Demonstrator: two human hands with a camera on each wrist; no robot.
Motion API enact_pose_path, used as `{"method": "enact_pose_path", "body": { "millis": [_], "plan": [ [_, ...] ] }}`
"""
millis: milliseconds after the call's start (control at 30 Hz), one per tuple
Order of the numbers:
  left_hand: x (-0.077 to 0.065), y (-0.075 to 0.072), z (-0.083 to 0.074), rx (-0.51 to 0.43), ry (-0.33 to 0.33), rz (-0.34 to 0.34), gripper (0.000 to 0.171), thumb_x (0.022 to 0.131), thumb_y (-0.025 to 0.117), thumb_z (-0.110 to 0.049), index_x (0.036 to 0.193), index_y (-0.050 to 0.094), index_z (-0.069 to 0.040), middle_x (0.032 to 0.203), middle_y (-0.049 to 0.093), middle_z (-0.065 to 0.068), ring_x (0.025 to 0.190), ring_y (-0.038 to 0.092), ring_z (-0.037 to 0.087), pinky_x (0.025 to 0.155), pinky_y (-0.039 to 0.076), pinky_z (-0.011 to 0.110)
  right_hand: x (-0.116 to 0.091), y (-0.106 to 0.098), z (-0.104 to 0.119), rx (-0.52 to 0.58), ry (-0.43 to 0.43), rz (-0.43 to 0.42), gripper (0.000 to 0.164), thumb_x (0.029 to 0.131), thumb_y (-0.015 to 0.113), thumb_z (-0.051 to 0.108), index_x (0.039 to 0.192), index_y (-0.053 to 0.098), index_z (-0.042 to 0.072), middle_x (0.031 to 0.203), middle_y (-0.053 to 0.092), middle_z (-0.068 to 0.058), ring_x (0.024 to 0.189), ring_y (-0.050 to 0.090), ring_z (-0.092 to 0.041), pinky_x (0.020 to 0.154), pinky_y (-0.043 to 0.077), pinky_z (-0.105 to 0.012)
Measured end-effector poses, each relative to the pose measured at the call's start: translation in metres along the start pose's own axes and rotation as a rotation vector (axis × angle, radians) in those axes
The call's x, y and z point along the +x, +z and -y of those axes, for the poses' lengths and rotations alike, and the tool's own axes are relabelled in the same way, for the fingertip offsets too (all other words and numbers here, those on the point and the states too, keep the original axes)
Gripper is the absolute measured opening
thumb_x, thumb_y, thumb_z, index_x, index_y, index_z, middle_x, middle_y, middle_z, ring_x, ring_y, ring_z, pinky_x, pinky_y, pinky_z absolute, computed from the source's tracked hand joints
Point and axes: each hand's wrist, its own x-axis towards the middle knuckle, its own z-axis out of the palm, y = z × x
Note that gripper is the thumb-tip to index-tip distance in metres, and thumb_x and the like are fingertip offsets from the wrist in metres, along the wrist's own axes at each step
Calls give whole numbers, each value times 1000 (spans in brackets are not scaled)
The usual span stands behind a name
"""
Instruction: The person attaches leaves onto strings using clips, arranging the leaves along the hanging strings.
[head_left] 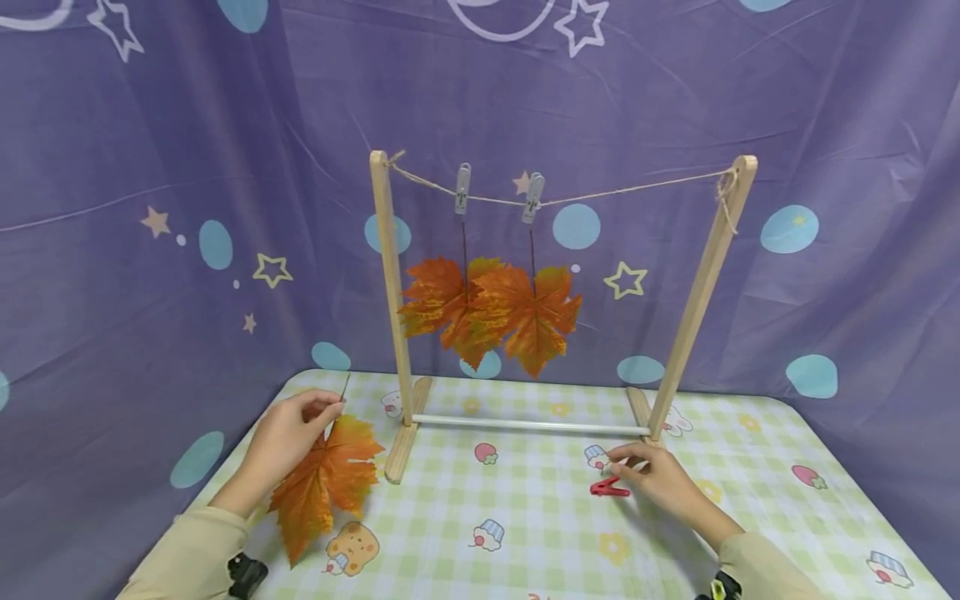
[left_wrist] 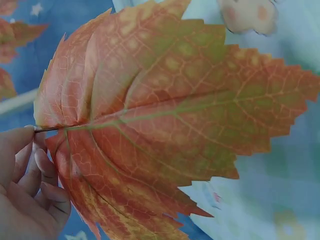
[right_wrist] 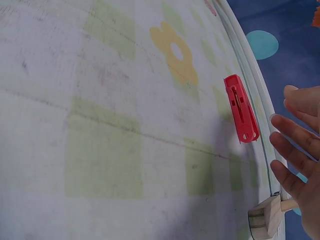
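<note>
My left hand (head_left: 288, 437) pinches the thin dark stem of an orange maple leaf (head_left: 326, 479) between thumb and fingertips, and the leaf hangs point down in front of the left end of a wooden stand. In the left wrist view the veined leaf (left_wrist: 165, 110) fills most of the picture. A red clothespin (head_left: 610, 487) lies on the tablecloth. Just above and beside it is my right hand (head_left: 660, 482); the right wrist view has its fingers (right_wrist: 295, 155) loosely spread, apart from the red clothespin (right_wrist: 241, 108).
The wooden stand's post (head_left: 390, 275) and its opposite post (head_left: 701, 300) carry a string (head_left: 637, 189). Grey clothespins (head_left: 462, 190) on it hold two maple leaves (head_left: 532, 317) that overlap. A white rod (head_left: 525, 425) joins the posts low down. Purple curtain (head_left: 825, 125) surrounds the checked tablecloth (head_left: 435, 517).
</note>
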Motion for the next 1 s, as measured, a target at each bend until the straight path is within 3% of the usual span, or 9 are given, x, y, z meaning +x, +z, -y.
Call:
{"method": "enact_pose_path", "body": {
  "millis": [167, 267, 567, 800, 1000],
  "plan": [
    [-1, 0, -22, -6, 45, 13, 32, 97, 64, -39, 114, 72, -13, 94, 71, -2, 78, 61, 15, 67, 47, 36, -3, -2, -1, -10, -55, 26, 25, 89, 75, 13, 110, 72, 1, 106, 71, -12, 89, 63, -22, 71, 52, -27],
    [-1, 2, -32, -3, 63, 18, 29, 97, 65, -37, 114, 72, -15, 93, 72, -3, 77, 62, 14, 67, 47, 36, -4, -3, -3, -22, -37, 40, 28, 87, 77, 15, 111, 72, 3, 108, 70, -10, 94, 62, -25, 75, 52, -28],
    [-5, 6, -52, 14, 73, 28, 22, 96, 66, -35, 111, 73, -20, 89, 70, -7, 71, 57, 12, 60, 44, 33, -4, -1, -10, -31, -31, 145, 36, 84, 80, 20, 114, 69, 2, 111, 69, -11, 102, 62, -33, 89, 50, -50],
    [-9, 8, -65, 23, 97, 47, 20, 96, 66, -37, 110, 73, -23, 76, 62, -9, 59, 50, 13, 48, 37, 32, -4, -2, -11, -85, -59, 151, 39, 82, 82, 20, 114, 70, 3, 111, 68, -9, 100, 62, -31, 89, 51, -48],
    [-10, 11, -69, 33, 127, 43, 19, 96, 65, -39, 107, 73, -26, 75, 61, -11, 56, 48, 12, 47, 35, 31, -4, -2, -11, -125, -98, 166, 35, 80, 84, 21, 110, 73, 7, 108, 67, -5, 100, 63, -28, 86, 52, -42]
  ]
}}
